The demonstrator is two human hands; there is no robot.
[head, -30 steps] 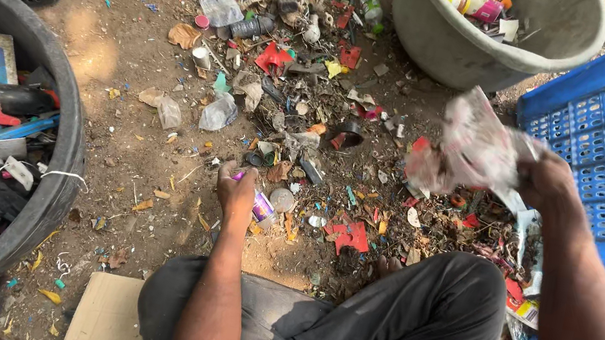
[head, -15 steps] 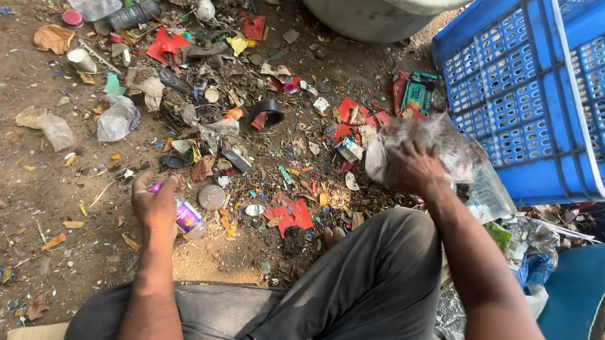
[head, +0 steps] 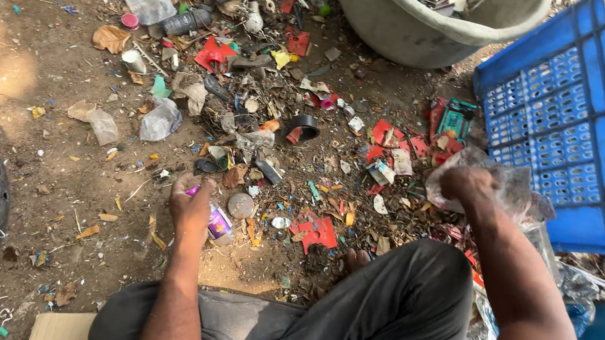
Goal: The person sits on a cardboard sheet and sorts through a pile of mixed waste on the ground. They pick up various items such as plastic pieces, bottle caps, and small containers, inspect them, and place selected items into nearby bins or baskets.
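Right hand (head: pixel 470 186) has lowered its crinkled clear plastic (head: pixel 514 187), fingers gripping; left hand (head: pixel 191 207) clutches a small purple tube (head: pixel 218 222).

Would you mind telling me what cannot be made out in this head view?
- Small purple-and-white item: the left hand covers most of it, so its kind is unclear.
- Clear plastic: the right hand hides how it is gripped.
- Blue crate: cut off by the right edge.
- Grey tub: contents cropped by the top edge.
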